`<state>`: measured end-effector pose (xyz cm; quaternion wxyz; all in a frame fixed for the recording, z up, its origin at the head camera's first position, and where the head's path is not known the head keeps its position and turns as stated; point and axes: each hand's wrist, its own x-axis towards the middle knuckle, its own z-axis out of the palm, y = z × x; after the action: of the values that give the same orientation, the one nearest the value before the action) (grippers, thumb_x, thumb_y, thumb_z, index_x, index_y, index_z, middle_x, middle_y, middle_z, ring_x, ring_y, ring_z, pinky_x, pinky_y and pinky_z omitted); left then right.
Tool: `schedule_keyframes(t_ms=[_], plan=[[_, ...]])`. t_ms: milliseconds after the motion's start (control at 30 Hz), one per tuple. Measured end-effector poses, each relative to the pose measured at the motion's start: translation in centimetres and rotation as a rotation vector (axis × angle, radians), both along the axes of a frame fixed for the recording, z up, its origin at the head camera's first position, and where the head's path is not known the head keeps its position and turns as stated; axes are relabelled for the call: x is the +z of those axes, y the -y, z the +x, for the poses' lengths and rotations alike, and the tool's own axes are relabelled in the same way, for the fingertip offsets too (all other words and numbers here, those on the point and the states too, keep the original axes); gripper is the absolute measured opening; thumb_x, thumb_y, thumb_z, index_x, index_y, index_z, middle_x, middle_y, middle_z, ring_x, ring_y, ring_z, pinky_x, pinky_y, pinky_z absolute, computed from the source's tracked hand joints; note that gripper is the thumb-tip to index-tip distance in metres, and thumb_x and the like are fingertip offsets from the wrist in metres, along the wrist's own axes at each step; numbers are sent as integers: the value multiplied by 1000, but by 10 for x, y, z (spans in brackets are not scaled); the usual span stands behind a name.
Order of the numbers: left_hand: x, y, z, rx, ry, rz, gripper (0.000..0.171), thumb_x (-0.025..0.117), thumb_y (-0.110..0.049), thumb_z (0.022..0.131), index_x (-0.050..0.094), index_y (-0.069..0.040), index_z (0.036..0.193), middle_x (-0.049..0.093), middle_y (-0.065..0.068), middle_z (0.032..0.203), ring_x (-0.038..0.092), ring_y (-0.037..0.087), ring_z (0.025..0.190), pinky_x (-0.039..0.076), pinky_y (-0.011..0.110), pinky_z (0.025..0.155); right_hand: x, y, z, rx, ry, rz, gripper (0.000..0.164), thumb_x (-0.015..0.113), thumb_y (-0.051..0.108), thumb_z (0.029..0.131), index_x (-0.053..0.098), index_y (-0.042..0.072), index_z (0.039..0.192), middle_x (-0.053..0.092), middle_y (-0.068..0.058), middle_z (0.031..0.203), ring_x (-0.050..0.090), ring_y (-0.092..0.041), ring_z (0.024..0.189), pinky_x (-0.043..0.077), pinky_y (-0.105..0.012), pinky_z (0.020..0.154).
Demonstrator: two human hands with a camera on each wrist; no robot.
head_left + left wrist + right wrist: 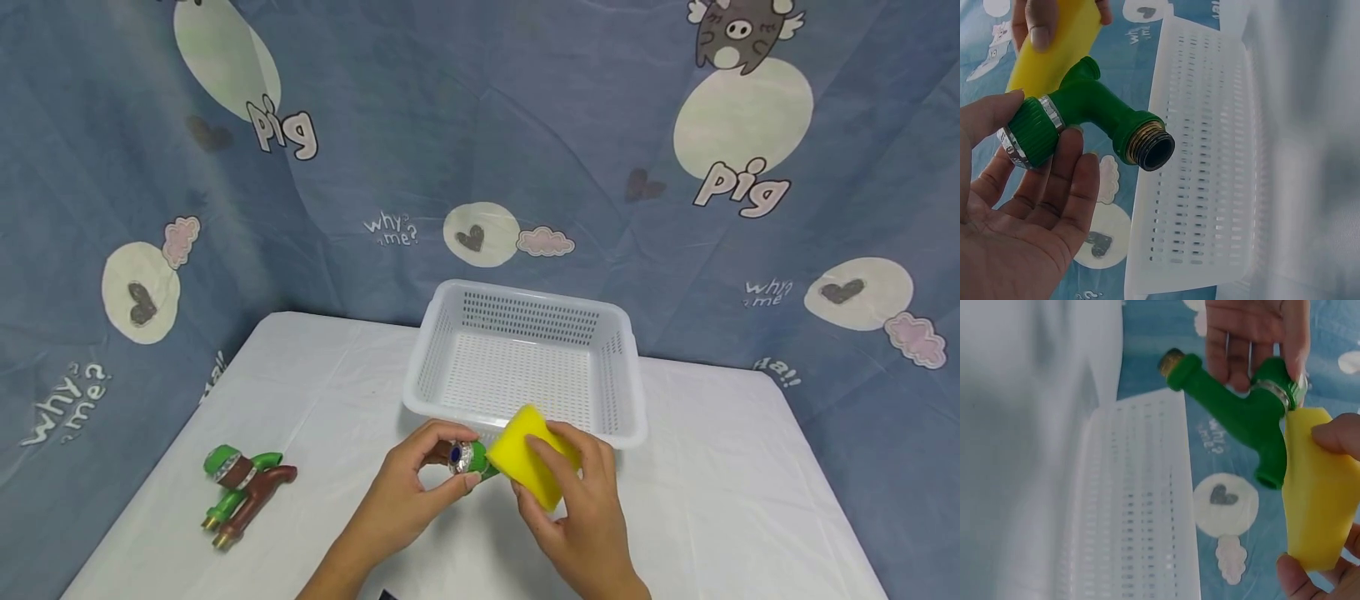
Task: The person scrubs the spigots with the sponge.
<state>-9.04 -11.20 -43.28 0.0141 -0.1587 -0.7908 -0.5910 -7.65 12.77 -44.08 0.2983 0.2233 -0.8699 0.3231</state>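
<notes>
My left hand (408, 483) holds a green faucet (1094, 103) by its ribbed knob, thumb on one side and fingertips on the other. A silver band rings the knob, and the threaded brass end points away from the palm in the left wrist view. In my right hand (581, 500) is a yellow sponge (528, 454), pinched between thumb and fingers. The sponge's edge lies right at the green faucet's body in the right wrist view (1316, 487). Both hands are in front of the white basket's near side.
A white perforated basket (525, 292) stands at the back middle of the white table (720, 492). On the left lie a brown faucet (258, 496) and a green faucet (225, 504), close together. A blue printed cloth (480, 158) hangs behind and at the sides.
</notes>
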Motion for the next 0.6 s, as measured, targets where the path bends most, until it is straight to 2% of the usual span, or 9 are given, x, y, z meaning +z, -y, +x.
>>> schedule_keyframes(t_ms=[100,233,300,433,600], plan=[[-1,0,0,-3,-14,-3,40,85,-24,91,67,-21,127,64,-9,125,65,17,99,56,34,95,0,1,-1,5,-16,13,49,83,23,83,70,15,129,56,-11,139,49,-29,120,48,-26,99],[-1,0,0,-2,-24,-5,39,85,-23,91,67,-26,126,65,-10,124,66,17,99,56,34,95,0,-2,-4,-63,-25,14,51,89,19,77,71,13,125,57,-11,135,49,-28,115,56,-35,82],[0,0,0,0,-17,-4,40,85,-22,91,67,-25,126,65,-10,124,65,17,99,56,33,95,-1,-4,-6,-98,-45,15,54,92,16,74,72,13,124,57,-11,134,49,-28,114,57,-37,78],[0,1,1,7,6,-3,40,85,-21,91,67,-24,127,64,-10,125,65,17,100,56,33,95,-2,-6,-6,-117,-47,-11,53,91,16,75,71,12,124,57,-12,134,49,-30,115,52,-30,82],[-1,1,1,0,15,6,41,85,-21,91,66,-27,127,64,-9,126,66,17,100,56,34,96,0,-4,-2,-17,-6,-37,49,86,25,82,70,15,128,56,-10,138,47,-27,119,47,-27,91]])
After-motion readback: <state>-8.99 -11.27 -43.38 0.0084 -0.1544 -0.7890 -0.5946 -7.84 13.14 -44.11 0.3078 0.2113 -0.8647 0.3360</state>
